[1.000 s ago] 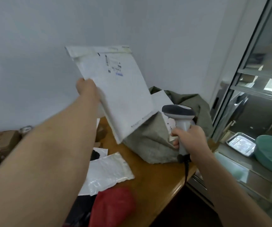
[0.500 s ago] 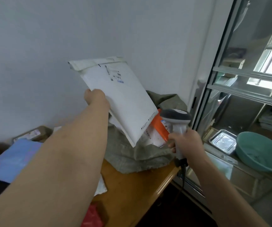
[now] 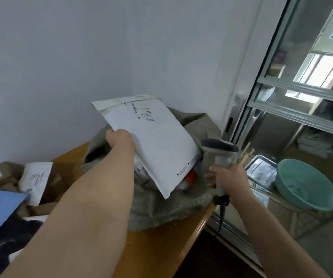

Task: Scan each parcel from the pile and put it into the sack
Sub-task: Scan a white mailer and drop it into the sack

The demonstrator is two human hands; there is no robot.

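Wooden table (image 3: 157, 247) in a wall corner, glass door at 3 o'clock. My left hand (image 3: 121, 140) pinches a white padded mailer (image 3: 157, 141), lower corner entering the sack (image 3: 161, 209) mouth. Right hand (image 3: 229, 177) grips the scanner (image 3: 220, 157). Some parcels already sacked; pile (image 3: 21, 181) at 9 o'clock remains. Sack sits near the table's edge.

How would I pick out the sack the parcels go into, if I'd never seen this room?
Find the wooden table against the pale wall, and follow it to its far end by the glass door. The sack slumps there, just under the white mailer held in the left hand. It is the only grey-green woven cloth thing, its mouth open with parcels showing inside.
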